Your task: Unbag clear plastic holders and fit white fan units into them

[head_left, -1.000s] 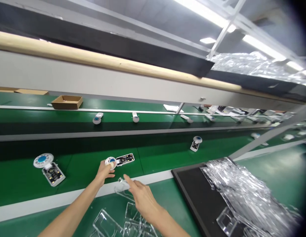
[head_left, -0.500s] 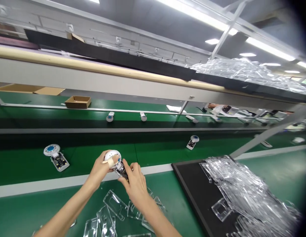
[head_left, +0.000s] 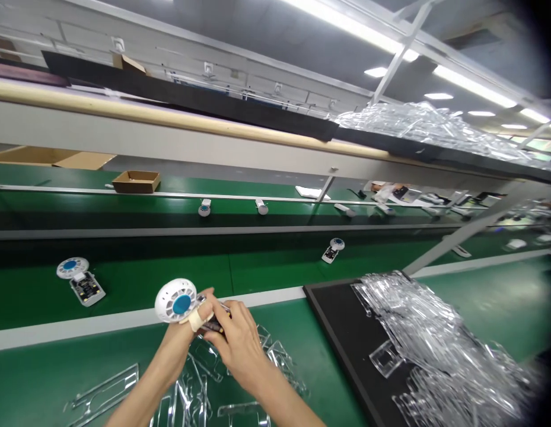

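Note:
A small handheld fan point(head_left: 176, 300), with a white round head and blue centre, is held in front of me above the near edge of the belt. My left hand point(head_left: 191, 323), with a pale band round its thumb, is closed on it just below the head. On the handle side, my right hand point(head_left: 240, 339) closes its thumb and fingers on the part where a dark circuit board point(head_left: 215, 323) shows. Both palms hide much of the handle. Below my hands, several clear plastic frames point(head_left: 195, 385) lie loosely on the green table point(head_left: 319, 367).
Another fan with its board exposed point(head_left: 86, 287) lies on the green belt point(head_left: 133, 284) at left, and a further fan point(head_left: 333, 251) lies right of centre. A black tray point(head_left: 346, 332) heaped with clear plastic pieces point(head_left: 426, 326) stands right. A slanted post point(head_left: 453, 240) rises behind it.
The fan head has swung to the left and turned its blue centre towards me. Both hands stay on the fan. The fans on the belt appear further left.

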The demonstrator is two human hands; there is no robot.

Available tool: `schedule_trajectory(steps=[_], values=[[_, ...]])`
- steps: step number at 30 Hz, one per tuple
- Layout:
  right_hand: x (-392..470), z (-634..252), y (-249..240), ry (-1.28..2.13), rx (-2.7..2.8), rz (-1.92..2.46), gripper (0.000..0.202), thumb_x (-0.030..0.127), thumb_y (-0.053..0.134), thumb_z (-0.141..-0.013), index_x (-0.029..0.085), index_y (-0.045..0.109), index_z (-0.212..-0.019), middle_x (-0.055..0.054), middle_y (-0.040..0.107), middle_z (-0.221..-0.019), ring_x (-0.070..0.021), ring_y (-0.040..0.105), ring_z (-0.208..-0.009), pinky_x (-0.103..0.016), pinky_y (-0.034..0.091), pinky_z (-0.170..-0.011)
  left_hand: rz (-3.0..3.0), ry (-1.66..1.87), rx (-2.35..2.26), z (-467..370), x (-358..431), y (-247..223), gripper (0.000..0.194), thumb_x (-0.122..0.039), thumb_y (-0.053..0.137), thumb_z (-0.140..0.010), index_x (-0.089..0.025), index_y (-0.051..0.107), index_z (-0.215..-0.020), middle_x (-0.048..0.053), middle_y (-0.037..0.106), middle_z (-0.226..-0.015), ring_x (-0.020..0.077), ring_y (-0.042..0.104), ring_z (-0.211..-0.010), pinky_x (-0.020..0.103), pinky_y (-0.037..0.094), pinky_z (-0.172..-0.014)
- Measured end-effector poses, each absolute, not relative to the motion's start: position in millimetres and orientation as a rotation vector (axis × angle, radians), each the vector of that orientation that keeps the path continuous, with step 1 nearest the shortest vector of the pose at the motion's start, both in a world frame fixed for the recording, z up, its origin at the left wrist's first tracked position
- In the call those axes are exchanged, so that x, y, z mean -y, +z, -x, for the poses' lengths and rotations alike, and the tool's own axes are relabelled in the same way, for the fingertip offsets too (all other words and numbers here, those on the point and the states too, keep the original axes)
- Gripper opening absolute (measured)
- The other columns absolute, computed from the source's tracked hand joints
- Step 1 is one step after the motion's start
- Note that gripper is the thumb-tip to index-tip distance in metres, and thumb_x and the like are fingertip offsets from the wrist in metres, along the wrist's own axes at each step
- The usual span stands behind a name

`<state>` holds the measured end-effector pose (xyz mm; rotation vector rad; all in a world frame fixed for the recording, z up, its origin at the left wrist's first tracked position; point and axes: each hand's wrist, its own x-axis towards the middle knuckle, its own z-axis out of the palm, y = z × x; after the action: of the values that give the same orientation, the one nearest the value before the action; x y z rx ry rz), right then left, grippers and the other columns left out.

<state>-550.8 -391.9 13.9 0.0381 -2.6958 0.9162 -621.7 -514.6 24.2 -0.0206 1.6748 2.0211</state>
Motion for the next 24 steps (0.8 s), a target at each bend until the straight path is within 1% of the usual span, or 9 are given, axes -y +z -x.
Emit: schedule_trajectory(steps=[3, 6, 8, 10, 16, 18, 20, 22, 24], values=[[398, 561, 10, 1.298, 2.458, 0.243, 0.041, 0.034, 0.046, -0.090, 0.028, 0.046, -0.131, -0.005, 0.058, -0.104, -0.0196, 0.055, -0.098, -0.035, 0.045, -0.087, 0.031, 2.062, -1.847, 613, 512, 16, 0.060, -0.054, 0.072, -0.061, -0.015, 0.062, -0.105, 0.010, 0.066, -0.110, 0.0291, 0.060, -0.104, 0.035, 0.051, -0.085], [397, 581, 1, 1.585, 2.074, 0.671, 0.036, 0.035, 0.031, -0.092, 0.018, 0.063, -0.087, -0.002, 0.060, -0.072, -0.0159, 0.058, -0.071, -0.028, 0.046, -0.068, -0.101, 2.044, -2.041, 604, 509, 20, 0.061, -0.054, 0.072, -0.059, -0.018, 0.062, -0.106, 0.008, 0.066, -0.109, 0.0279, 0.060, -0.104, 0.036, 0.049, -0.093], [396, 590, -4, 1.609, 1.991, 0.766, 0.045, 0.038, 0.027, -0.091, 0.019, 0.055, -0.061, 0.000, 0.053, -0.056, -0.0148, 0.053, -0.058, -0.026, 0.043, -0.058, -0.141, 2.042, -2.121, 597, 508, 25, 0.062, -0.056, 0.071, -0.059, -0.020, 0.061, -0.108, 0.007, 0.065, -0.110, 0.0279, 0.059, -0.105, 0.036, 0.047, -0.096], [397, 592, -6, 1.595, 1.962, 0.766, 0.048, 0.040, 0.025, -0.091, 0.020, 0.049, -0.053, 0.000, 0.052, -0.052, -0.0142, 0.051, -0.054, -0.026, 0.041, -0.056, -0.165, 2.042, -2.177, 590, 507, 26, 0.061, -0.057, 0.070, -0.060, -0.022, 0.061, -0.109, 0.007, 0.066, -0.109, 0.0283, 0.059, -0.104, 0.037, 0.046, -0.097], [394, 595, -11, 1.386, 2.200, 0.770, 0.060, 0.037, 0.010, -0.096, 0.019, 0.053, -0.057, -0.003, 0.059, -0.058, -0.0140, 0.054, -0.056, -0.024, 0.042, -0.056, -0.181, 2.062, -2.153, 594, 501, 12, 0.049, -0.052, 0.067, -0.068, -0.020, 0.061, -0.104, 0.005, 0.067, -0.103, 0.0249, 0.059, -0.103, 0.034, 0.045, -0.096], [383, 599, -17, 1.277, 2.378, 0.764, 0.061, 0.035, 0.009, -0.096, 0.017, 0.057, -0.063, -0.004, 0.060, -0.061, -0.0154, 0.056, -0.059, -0.026, 0.043, -0.059, -0.105, 2.033, -2.023, 617, 495, 0, 0.048, -0.049, 0.068, -0.067, -0.017, 0.061, -0.102, 0.007, 0.068, -0.100, 0.0246, 0.063, -0.096, 0.035, 0.050, -0.088], [368, 595, -24, 1.226, 2.508, 0.687, 0.053, 0.033, 0.018, -0.096, 0.015, 0.062, -0.072, -0.006, 0.062, -0.067, -0.0173, 0.058, -0.066, -0.029, 0.044, -0.064, 0.022, 1.922, -1.932, 654, 489, -15, 0.046, -0.047, 0.066, -0.067, -0.015, 0.062, -0.099, 0.009, 0.069, -0.094, 0.0244, 0.066, -0.084, 0.036, 0.056, -0.074], [353, 580, -29, 1.161, 2.657, 0.533, 0.033, 0.024, 0.033, -0.092, 0.014, 0.064, -0.090, -0.009, 0.066, -0.086, -0.0193, 0.060, -0.083, -0.033, 0.045, -0.076, 0.111, 1.790, -1.997, 699, 488, -28, 0.040, -0.044, 0.065, -0.066, -0.012, 0.063, -0.091, 0.009, 0.069, -0.082, 0.0226, 0.066, -0.071, 0.036, 0.057, -0.064], [340, 554, -34, 1.106, 2.790, 0.370, 0.031, 0.010, 0.049, -0.080, 0.018, 0.063, -0.106, -0.009, 0.065, -0.108, -0.0207, 0.056, -0.102, -0.036, 0.041, -0.089, 0.154, 1.724, -2.106, 742, 493, -37, 0.036, -0.040, 0.065, -0.064, -0.012, 0.061, -0.086, 0.009, 0.067, -0.078, 0.0221, 0.065, -0.067, 0.036, 0.057, -0.061]])
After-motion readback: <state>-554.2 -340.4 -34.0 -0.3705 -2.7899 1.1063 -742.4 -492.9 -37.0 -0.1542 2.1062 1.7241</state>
